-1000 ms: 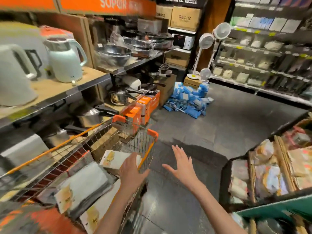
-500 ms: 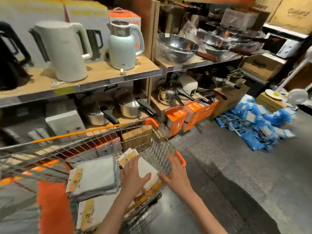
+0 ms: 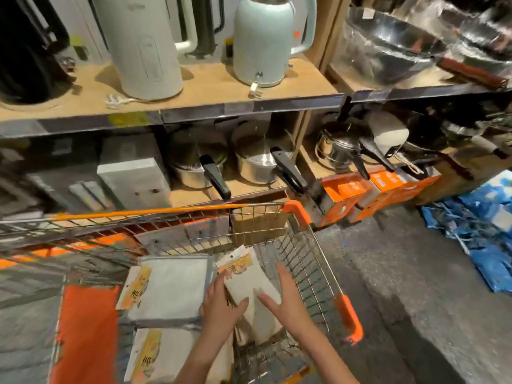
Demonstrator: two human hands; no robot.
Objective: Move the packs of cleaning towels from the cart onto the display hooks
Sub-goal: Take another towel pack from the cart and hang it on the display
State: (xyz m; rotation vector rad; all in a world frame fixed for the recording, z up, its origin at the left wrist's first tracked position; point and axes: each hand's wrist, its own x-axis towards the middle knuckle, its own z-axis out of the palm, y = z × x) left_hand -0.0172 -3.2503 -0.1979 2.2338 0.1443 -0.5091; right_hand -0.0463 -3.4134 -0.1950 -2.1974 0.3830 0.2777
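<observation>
Reaching into the cart (image 3: 327, 275): right hand (image 3: 288, 302) has left the rim, joining left hand (image 3: 221, 303) on the towel pack (image 3: 249, 281) between them. Fingers spread, not yet gripping. Lift comes next.

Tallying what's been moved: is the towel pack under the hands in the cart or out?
In. The towel pack lies inside the cart, both hands resting on it, not lifted.

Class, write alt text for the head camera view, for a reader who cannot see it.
Two bare hands, left hand and right hand, reach into a wire shopping cart and rest on a towel pack. More packs lie beside it; kettles and pots fill the shelves behind.
</observation>
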